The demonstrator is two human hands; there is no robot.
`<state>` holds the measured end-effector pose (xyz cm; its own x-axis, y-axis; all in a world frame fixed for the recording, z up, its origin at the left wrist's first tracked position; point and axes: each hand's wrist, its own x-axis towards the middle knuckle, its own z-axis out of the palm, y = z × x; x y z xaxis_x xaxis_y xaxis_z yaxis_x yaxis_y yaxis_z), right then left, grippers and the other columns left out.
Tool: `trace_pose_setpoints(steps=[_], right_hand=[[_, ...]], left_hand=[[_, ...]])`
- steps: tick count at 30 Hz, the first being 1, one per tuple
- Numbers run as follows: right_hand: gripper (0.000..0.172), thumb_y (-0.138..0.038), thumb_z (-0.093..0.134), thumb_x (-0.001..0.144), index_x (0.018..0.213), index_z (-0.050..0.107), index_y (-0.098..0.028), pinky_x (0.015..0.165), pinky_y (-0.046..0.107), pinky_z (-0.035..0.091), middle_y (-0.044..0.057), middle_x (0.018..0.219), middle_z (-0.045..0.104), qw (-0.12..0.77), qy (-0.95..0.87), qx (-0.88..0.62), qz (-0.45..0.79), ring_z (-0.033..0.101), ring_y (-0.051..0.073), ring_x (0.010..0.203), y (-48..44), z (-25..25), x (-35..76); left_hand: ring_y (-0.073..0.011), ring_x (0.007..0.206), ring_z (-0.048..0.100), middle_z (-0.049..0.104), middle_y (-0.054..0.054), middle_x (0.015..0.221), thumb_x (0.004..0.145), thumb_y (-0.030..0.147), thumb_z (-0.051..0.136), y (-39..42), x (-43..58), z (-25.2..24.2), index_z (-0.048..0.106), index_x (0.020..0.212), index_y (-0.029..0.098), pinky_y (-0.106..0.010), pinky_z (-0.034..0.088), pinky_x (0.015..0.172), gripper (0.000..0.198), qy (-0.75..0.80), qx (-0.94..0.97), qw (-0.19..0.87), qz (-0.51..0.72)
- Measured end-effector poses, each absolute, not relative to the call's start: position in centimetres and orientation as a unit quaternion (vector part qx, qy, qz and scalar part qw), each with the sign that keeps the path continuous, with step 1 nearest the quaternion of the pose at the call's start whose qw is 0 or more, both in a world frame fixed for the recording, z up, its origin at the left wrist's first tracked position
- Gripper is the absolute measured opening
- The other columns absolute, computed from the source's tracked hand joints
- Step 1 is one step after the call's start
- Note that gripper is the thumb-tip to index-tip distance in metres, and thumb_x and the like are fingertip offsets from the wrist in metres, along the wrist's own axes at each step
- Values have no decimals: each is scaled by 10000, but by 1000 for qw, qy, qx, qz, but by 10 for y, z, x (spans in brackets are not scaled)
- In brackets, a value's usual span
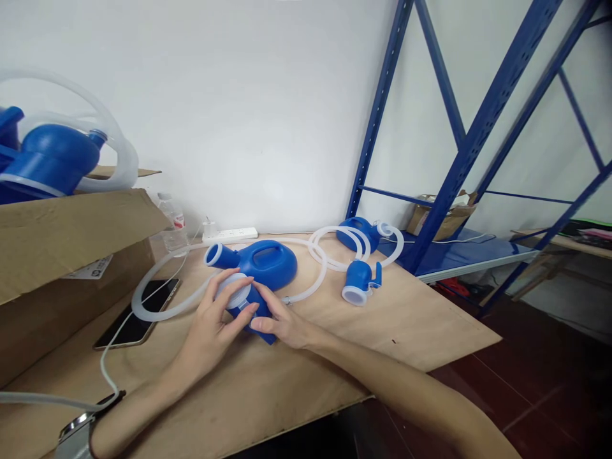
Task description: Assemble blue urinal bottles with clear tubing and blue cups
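Both hands are on a blue plastic urinal cup (pixel 261 305) with a whitish translucent lid (pixel 238 291), low over the table. My left hand (pixel 210 324) has its fingers curved over the lid, its thumb near the lid's tab. My right hand (pixel 283 322) grips the cup's body from the right, thumb at the near side. Just behind lies a blue urinal bottle (pixel 281 266) on its side, its open neck pointing left. A clear hose (pixel 142 301) loops around it. Fingers and palms hide part of the cup.
At left stands a cardboard box (pixel 81 233) holding more blue cups and hoses. A phone (pixel 136 325), a water bottle (pixel 174 228) and a power strip (pixel 230 234) lie nearby. At right are another cup (pixel 357 274), another urinal bottle (pixel 367 231) and a blue shelf rack (pixel 447 185).
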<state>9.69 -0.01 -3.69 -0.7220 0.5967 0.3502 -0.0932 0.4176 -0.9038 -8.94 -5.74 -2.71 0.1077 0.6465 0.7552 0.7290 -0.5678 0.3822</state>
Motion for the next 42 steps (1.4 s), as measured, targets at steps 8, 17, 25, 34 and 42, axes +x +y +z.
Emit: trace_pose_setpoints(steps=[8, 17, 25, 34, 42], right_hand=[[1096, -554, 688, 886, 1675, 19, -191, 1295, 518, 83, 142, 1747, 33, 277, -850, -173, 413, 26, 316, 1615, 7, -52, 102], [1048, -355, 716, 796, 1662, 155, -168, 1289, 490, 167, 170, 1678, 255, 297, -838, -188, 417, 193, 327, 1580, -8, -29, 100], [913, -260, 680, 780, 1611, 303, -235, 1251, 480, 248, 107, 1594, 386, 327, -812, -184, 447, 339, 298, 1483, -17, -20, 100], [938, -331, 754, 752, 1590, 340, -256, 1227, 477, 305, 97, 1597, 396, 323, -789, -207, 479, 372, 302, 1473, -12, -23, 103], [947, -311, 744, 740, 1586, 320, -250, 1228, 464, 288, 91, 1604, 395, 362, -766, -200, 491, 344, 302, 1494, -2, -29, 104]], left_hand=[[-265, 1230, 620, 600, -77, 1336, 950, 387, 665, -56, -93, -23, 611, 1242, 277, -428, 524, 1029, 316, -438, -753, 14, -491], [-292, 1225, 632, 621, -67, 1304, 953, 386, 653, -57, -92, -21, 606, 1215, 267, -434, 547, 1023, 292, -441, -753, 22, -487], [-265, 1249, 628, 609, -95, 1364, 985, 338, 610, -58, -87, -25, 596, 1245, 243, -417, 529, 1043, 278, -429, -763, 49, -481], [-320, 1346, 560, 511, -119, 1491, 941, 427, 652, -62, -89, -13, 620, 1272, 269, -466, 563, 1018, 367, -466, -757, -48, -457], [-264, 1296, 618, 585, -88, 1447, 873, 396, 717, -54, -86, -22, 376, 1540, 318, -415, 569, 1046, 754, -427, -648, -343, -528]])
